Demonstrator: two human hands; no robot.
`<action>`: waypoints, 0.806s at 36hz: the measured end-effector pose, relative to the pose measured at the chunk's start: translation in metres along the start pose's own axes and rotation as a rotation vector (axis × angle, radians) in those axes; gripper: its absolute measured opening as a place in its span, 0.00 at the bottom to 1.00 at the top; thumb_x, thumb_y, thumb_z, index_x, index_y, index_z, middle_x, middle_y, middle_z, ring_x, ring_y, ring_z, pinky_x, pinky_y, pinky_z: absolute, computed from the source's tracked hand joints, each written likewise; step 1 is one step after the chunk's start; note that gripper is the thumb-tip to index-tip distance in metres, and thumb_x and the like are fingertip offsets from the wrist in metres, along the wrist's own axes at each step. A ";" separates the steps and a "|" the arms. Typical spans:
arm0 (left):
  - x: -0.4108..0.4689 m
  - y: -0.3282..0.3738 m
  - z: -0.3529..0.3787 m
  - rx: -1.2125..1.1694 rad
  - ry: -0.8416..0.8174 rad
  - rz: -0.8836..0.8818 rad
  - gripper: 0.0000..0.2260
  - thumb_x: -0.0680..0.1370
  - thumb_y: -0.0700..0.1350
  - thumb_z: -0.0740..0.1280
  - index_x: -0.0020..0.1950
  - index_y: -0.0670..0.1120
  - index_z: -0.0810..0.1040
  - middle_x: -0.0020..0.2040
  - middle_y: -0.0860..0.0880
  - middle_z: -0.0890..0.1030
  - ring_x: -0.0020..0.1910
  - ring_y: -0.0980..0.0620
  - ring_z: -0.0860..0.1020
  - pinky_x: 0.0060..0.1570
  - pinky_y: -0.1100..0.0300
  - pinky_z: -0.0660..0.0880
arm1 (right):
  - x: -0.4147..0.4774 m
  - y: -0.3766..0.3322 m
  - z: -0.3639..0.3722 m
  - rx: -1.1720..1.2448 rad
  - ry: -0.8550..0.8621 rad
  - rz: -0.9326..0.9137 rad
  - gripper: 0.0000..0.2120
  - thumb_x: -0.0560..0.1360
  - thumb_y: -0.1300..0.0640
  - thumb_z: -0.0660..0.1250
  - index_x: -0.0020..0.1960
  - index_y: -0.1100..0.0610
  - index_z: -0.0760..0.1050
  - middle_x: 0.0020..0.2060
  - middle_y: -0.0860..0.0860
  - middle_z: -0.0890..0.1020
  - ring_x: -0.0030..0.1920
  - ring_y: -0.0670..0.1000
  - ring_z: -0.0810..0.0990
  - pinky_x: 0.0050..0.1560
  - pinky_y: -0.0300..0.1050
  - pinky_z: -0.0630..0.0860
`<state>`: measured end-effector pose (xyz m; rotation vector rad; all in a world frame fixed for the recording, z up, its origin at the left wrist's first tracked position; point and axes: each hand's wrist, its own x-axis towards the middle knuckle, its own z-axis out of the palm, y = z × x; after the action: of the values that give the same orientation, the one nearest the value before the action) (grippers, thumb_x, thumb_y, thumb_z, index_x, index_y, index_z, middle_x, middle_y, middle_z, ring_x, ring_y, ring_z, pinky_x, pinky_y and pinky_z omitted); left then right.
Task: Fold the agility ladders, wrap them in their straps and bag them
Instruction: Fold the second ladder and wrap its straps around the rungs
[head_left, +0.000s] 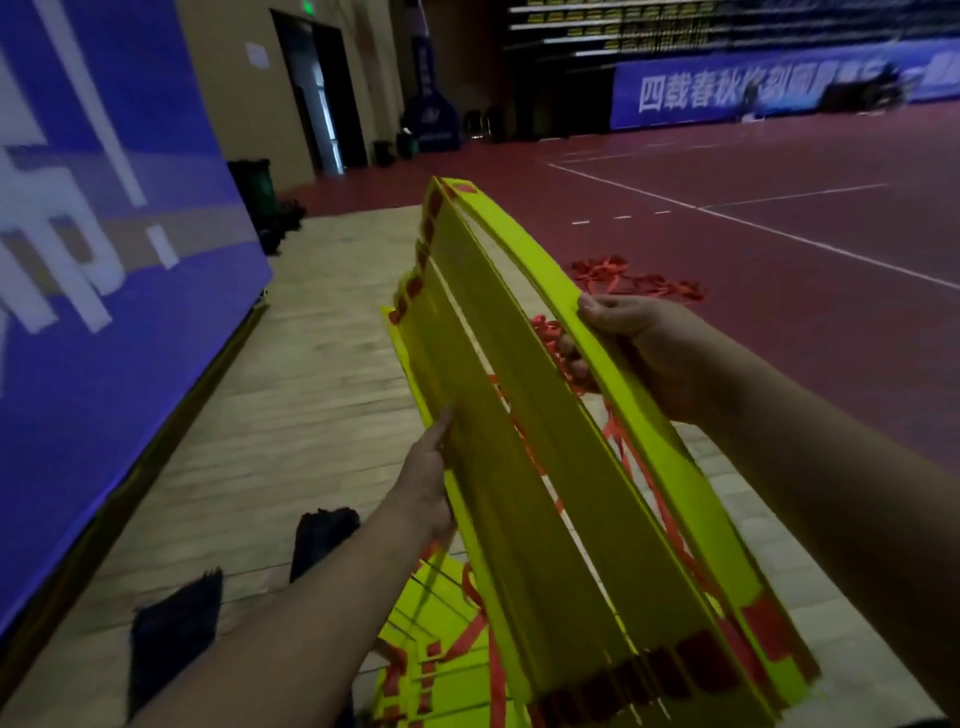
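A stack of yellow-green agility ladder rungs (524, 415) with red straps is held up between both hands, its long side running away from me. My left hand (428, 473) lies against the stack's left side with a straight finger on it and the rest hidden behind the rungs. My right hand (644, 353) grips the rightmost rung, thumb on top, with red strap (558, 343) bunched under its fingers. Below, on the floor, lies another folded yellow ladder (441, 639) with red straps. A loose heap of red strap (628, 280) sits on the red court floor beyond.
Two dark bags lie on the wooden floor, one at the lower left (174, 634) and one just right of it (322, 535). A large blue screen wall (104, 260) stands at the left. A green bin (257, 189) and a doorway (317, 93) are at the far end.
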<state>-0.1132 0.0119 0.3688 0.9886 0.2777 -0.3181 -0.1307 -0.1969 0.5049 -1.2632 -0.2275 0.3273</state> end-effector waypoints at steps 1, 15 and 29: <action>0.001 0.005 0.000 0.021 -0.012 0.011 0.21 0.75 0.58 0.67 0.52 0.42 0.85 0.46 0.39 0.86 0.41 0.41 0.85 0.47 0.44 0.81 | 0.002 0.004 -0.004 -0.024 0.041 -0.007 0.09 0.85 0.60 0.57 0.56 0.63 0.74 0.34 0.56 0.79 0.30 0.50 0.79 0.31 0.41 0.79; 0.019 0.012 -0.027 0.537 0.234 0.087 0.13 0.82 0.33 0.61 0.65 0.44 0.74 0.61 0.42 0.79 0.55 0.42 0.78 0.59 0.45 0.74 | 0.012 0.078 -0.051 -0.243 0.321 0.038 0.06 0.83 0.59 0.64 0.56 0.60 0.77 0.37 0.56 0.79 0.29 0.48 0.81 0.26 0.40 0.76; 0.041 0.009 -0.018 0.085 0.163 -0.044 0.25 0.80 0.62 0.63 0.58 0.42 0.83 0.51 0.38 0.85 0.46 0.39 0.84 0.54 0.43 0.78 | 0.023 0.067 -0.037 -0.545 0.296 -0.031 0.07 0.76 0.56 0.73 0.47 0.60 0.78 0.25 0.48 0.76 0.23 0.42 0.75 0.25 0.35 0.72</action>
<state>-0.0732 0.0266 0.3509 1.0954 0.4375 -0.2913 -0.1041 -0.2039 0.4297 -1.8234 -0.0818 0.0434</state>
